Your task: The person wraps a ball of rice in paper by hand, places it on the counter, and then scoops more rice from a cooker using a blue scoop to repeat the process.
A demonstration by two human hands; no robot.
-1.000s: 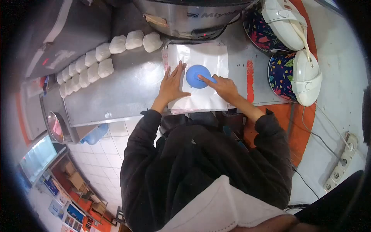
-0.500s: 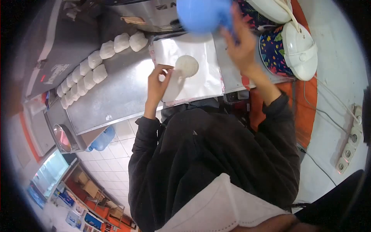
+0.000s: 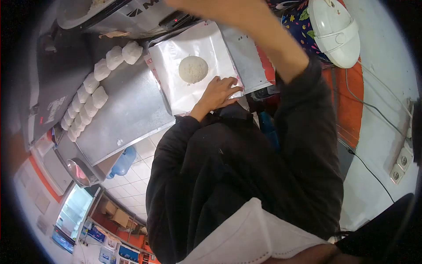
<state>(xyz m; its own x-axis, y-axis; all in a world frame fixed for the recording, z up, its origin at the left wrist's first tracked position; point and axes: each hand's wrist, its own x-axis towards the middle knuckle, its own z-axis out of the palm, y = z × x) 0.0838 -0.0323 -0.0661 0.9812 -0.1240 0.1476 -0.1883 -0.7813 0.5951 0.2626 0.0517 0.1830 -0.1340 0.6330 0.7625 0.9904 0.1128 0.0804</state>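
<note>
A rounded mound of white rice (image 3: 193, 70) sits on a stack of white wrapping paper (image 3: 178, 94) on the metal counter. My left hand (image 3: 219, 93) lies at the paper's lower right corner, its fingers apart and touching the edge. My right hand (image 3: 215, 9) reaches across the top of the view. It is blurred, and its fingers lie beyond the upper edge, so what they hold is hidden. Above the paper stands a silver appliance (image 3: 145, 20) with dark lettering.
Several white wrapped packets (image 3: 91, 82) line the left of the metal counter (image 3: 127, 110). A flowered container with a white lid (image 3: 336, 35) is at the upper right. A blue water jug (image 3: 123, 163) lies below the counter. A power strip (image 3: 401, 165) is by the wall.
My left hand has gone from the paper's left side to its lower right corner. My right hand has moved up and left, and the blue bowl it held is out of view.
</note>
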